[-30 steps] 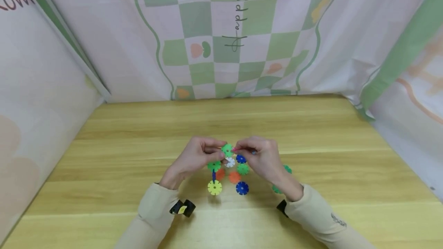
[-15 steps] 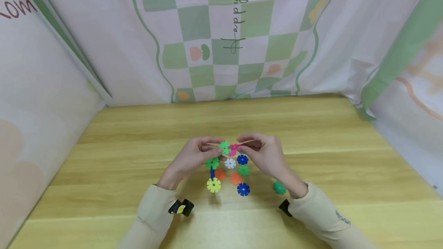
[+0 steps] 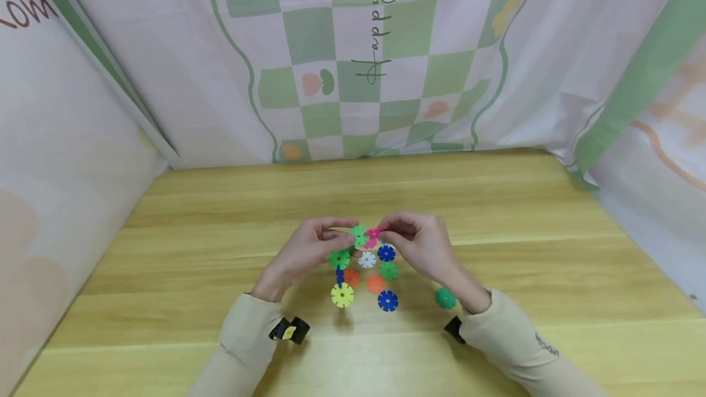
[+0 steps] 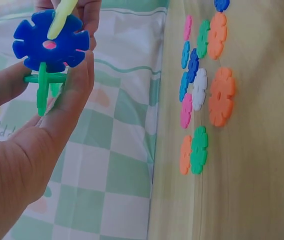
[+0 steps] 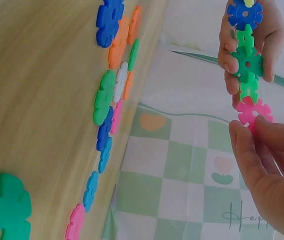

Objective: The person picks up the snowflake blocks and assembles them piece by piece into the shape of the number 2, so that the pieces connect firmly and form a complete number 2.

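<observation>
A chain of notched, flower-shaped plastic discs hangs raised between the hands. It runs from a yellow disc [image 3: 337, 300] through a blue disc [image 4: 32, 42] and several green discs to a pink disc [image 5: 247, 108] at the other end. My left hand [image 3: 309, 250] grips the chain by its green discs, thumb on one side and fingers on the other. With thumb and fingertips my right hand [image 3: 421, 247] pinches the pink disc. That disc meets the light green disc [image 5: 248, 86] beside it, at right angles; how deep the slots engage cannot be told.
Several loose discs lie flat on the wooden table [image 3: 220, 201] beneath the hands: an orange disc [image 4: 222, 90], a white disc [image 4: 199, 90], a dark blue disc [image 3: 383, 305] and others. One green disc [image 3: 445, 298] lies near the right wrist. A patterned curtain [image 3: 309, 35] stands behind the table.
The pink disc was mostly hidden at the right fingertips; it now shows against the green disc. The right hand shifted slightly up. Over the last half second little has moved.
</observation>
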### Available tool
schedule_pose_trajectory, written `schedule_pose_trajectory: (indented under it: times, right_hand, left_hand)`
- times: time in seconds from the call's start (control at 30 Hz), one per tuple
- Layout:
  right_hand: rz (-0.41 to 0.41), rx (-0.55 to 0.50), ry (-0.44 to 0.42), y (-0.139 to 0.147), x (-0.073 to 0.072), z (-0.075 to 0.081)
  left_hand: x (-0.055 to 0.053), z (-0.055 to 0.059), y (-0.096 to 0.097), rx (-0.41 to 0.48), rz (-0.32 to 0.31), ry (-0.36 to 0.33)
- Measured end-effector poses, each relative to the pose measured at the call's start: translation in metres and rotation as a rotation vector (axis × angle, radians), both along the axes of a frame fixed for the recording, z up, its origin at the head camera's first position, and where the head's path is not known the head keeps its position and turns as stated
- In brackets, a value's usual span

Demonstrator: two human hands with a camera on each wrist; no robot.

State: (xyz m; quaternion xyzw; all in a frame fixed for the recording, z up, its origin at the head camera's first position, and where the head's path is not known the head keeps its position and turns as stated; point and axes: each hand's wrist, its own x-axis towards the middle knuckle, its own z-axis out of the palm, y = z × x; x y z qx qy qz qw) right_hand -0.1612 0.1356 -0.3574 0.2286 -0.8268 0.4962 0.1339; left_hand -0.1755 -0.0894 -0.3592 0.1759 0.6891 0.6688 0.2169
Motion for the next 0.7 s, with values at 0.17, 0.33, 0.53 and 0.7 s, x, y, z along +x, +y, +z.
schedule_pose_trajectory:
  times: [0.17,0.33,0.53,0.7]
  right_hand:
    - [0.023,-0.003,0.019,0.0,0.001,0.0]
    - [0.042,-0.004,0.039,-0.002,0.002,-0.001]
    - [0.08,-0.029,0.006,-0.003,0.002,-0.003]
    - [0.092,-0.027,-0.013,-0.004,0.004,-0.003]
  left_hand:
    - [0.001,-0.002,0.004,-0.005,-0.011,0.002]
    - [0.002,-0.004,0.01,-0.003,-0.031,-0.019]
    - [0.003,-0.005,0.012,0.004,-0.023,-0.027]
    - [0.004,-0.006,0.014,0.008,-0.019,-0.051]
